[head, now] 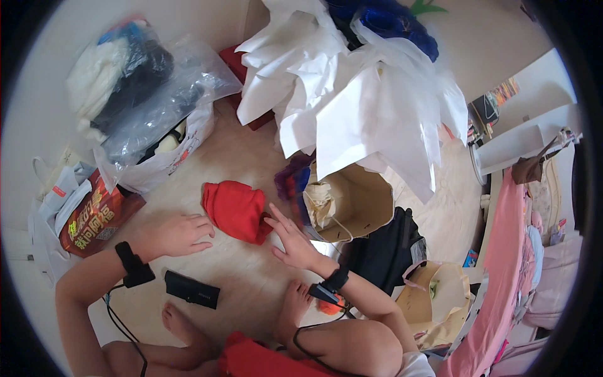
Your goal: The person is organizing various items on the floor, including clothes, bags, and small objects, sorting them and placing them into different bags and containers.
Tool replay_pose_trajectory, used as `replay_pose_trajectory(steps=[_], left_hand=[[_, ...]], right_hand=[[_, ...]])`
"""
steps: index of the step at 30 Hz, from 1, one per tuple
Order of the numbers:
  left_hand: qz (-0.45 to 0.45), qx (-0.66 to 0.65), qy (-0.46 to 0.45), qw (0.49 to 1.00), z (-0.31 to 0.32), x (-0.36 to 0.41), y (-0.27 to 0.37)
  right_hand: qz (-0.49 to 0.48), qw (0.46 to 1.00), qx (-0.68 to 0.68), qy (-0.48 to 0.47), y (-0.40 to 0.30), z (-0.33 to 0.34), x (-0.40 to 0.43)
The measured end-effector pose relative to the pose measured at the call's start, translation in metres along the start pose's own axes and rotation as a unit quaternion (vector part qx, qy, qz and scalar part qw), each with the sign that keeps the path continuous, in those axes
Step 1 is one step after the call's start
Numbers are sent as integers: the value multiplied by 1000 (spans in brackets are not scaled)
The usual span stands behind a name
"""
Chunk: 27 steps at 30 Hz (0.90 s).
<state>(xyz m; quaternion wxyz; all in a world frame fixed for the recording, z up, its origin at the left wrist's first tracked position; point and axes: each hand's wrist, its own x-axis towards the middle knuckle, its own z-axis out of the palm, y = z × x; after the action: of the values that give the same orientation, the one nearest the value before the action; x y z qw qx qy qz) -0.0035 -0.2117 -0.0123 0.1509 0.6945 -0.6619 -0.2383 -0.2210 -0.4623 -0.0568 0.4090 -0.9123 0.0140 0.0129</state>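
Note:
A folded red cloth bundle [235,207] lies on the floor between my hands. My left hand [181,236] is at its left, palm down with fingers apart, holding nothing; a small gap separates it from the cloth. My right hand [294,242] is at the bundle's right edge with its fingers spread. One fingertip there overlaps a dark fold of the cloth, and I cannot tell whether it touches. Nearer my feet lies a flat black case [192,289]. Both wrists wear black straps with small devices and cables.
An open paper bag [362,202] with cream cloth inside stands right of the bundle, below large white sheets [372,108]. Stuffed plastic bags [160,108] and a printed red bag [96,219] line the left. Further right are a black bag [384,249] and another paper bag [435,301].

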Motion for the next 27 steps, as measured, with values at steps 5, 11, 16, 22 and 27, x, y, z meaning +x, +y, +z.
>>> replay_pose_trajectory(steps=[5, 11, 16, 22, 27], left_hand=[[-22, 28, -30, 999, 46, 30, -9], [62, 167, -24, 984, 82, 74, -15], [-19, 119, 8, 993, 95, 92, -15], [-44, 118, 32, 992, 116, 95, -19], [-43, 128, 51, 990, 134, 96, -21]], right_hand=[[-115, 974, -188, -54, 32, 6, 20], [68, 822, -565, 19, 81, -3, 13], [108, 829, -541, 91, 88, -49, 0], [-43, 941, -326, 82, 42, -54, -5], [-203, 825, -331, 410, -58, -142, 10]])
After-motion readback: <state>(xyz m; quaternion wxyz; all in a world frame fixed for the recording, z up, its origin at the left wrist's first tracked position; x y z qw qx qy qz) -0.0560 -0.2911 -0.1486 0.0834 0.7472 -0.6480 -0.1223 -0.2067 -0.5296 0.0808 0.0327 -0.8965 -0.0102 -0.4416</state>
